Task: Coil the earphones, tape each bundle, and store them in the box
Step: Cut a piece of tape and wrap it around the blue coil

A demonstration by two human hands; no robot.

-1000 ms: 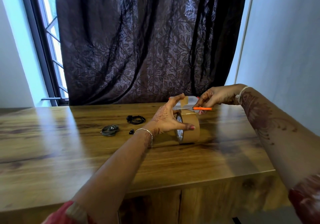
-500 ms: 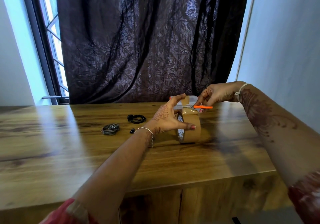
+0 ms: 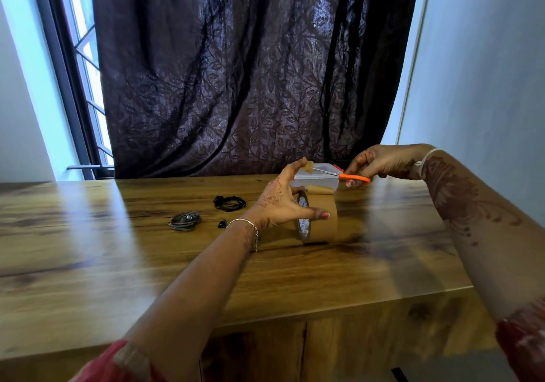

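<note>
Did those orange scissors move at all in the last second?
Yes. The scissors have risen a little: their blades were right at the top of the tape roll, and now sit clear above it.

Left hand (image 3: 280, 204): forearm stretched forward, thumb and fingers gripping tape (image 3: 323, 222).
Right hand (image 3: 380, 165): raised, fingers curled round scissors (image 3: 354, 178).

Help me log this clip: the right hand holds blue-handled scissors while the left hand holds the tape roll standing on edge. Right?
Not quite: the head view shows the scissors have orange handles, not blue. The right hand does hold them, and the left hand holds the tape roll standing on edge.
</note>
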